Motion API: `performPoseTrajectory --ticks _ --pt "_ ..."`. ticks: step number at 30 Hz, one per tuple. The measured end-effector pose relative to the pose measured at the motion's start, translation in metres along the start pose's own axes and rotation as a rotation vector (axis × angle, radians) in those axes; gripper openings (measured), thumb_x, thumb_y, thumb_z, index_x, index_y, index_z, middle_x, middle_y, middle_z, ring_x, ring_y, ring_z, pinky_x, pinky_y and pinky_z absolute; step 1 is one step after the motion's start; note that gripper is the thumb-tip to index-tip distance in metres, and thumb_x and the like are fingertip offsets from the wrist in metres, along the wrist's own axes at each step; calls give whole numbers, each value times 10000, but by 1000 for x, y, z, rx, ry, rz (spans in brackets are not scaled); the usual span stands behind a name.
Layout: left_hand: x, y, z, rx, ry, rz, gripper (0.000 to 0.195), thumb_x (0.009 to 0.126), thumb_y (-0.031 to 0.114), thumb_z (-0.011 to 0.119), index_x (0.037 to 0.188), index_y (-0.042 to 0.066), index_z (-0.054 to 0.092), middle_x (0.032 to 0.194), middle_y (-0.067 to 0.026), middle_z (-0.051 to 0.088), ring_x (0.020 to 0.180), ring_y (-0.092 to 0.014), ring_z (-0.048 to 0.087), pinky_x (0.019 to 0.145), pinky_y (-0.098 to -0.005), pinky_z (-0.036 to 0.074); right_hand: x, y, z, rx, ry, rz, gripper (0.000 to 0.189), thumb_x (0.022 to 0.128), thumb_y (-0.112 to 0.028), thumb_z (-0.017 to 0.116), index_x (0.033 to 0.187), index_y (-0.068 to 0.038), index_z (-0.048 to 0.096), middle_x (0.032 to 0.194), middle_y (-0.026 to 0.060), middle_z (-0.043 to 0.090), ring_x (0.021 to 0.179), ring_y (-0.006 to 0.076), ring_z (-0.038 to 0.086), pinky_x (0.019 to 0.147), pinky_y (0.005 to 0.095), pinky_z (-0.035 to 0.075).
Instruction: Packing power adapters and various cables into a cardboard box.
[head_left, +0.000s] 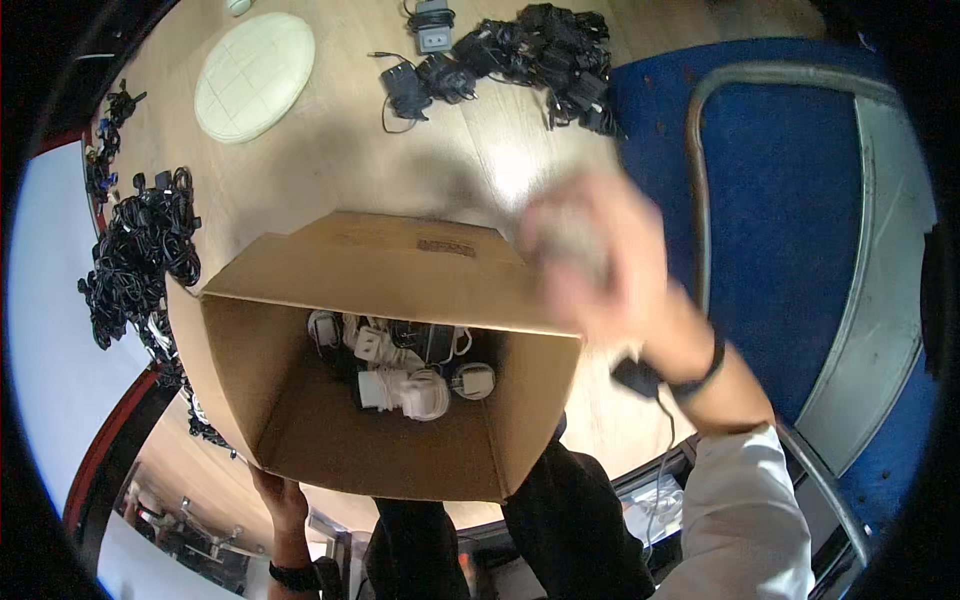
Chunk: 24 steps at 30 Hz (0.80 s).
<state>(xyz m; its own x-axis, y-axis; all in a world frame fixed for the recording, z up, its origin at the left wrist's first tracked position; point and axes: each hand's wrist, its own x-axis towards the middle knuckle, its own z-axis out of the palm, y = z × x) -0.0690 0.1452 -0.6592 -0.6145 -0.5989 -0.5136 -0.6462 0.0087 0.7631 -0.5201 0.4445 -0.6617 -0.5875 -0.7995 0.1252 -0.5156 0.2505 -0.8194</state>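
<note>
An open cardboard box (360, 262) is tilted towards me, its flaps spread. Inside lie white power adapters (379, 388) with wound cables, a round white cable coil (426, 395) and a black adapter (436, 343). My left hand (279, 496) holds the box from below at its near left corner; the box hides most of its fingers. At the box's right rim, my right hand (622, 255) is blurred by motion. A pale grey object (574, 240) is in its fingers, too blurred to identify.
Black adapters (540, 56) lie heaped on the wooden floor (360, 165) ahead. A grey adapter (433, 28) and a round cream cushion (255, 78) lie nearby. Tangled black cables (146, 240) are at left. A metal-framed blue panel (780, 210) stands at right, with a black adapter (636, 376) before it.
</note>
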Motion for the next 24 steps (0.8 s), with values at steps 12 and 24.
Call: performPoseTrajectory --ticks 12,24 --pt "-1 2 8 -42 27 -63 756 936 346 692 1486 15 294 1497 -148 400 1355 -274 401 1134 -435 307 14 88 -37 -389 329 394 607 755 -288 733 1262 13 587 1203 247 646 1053 416 654 937 417 524" --pt "-3 -1 9 -178 14 -57 666 930 169 702 1466 29 331 1425 -119 477 1298 -235 471 1090 -388 377 47 -64 22 97 -433 -79 536 834 -339 718 1238 -10 590 1209 227 577 821 370 667 716 443 578"
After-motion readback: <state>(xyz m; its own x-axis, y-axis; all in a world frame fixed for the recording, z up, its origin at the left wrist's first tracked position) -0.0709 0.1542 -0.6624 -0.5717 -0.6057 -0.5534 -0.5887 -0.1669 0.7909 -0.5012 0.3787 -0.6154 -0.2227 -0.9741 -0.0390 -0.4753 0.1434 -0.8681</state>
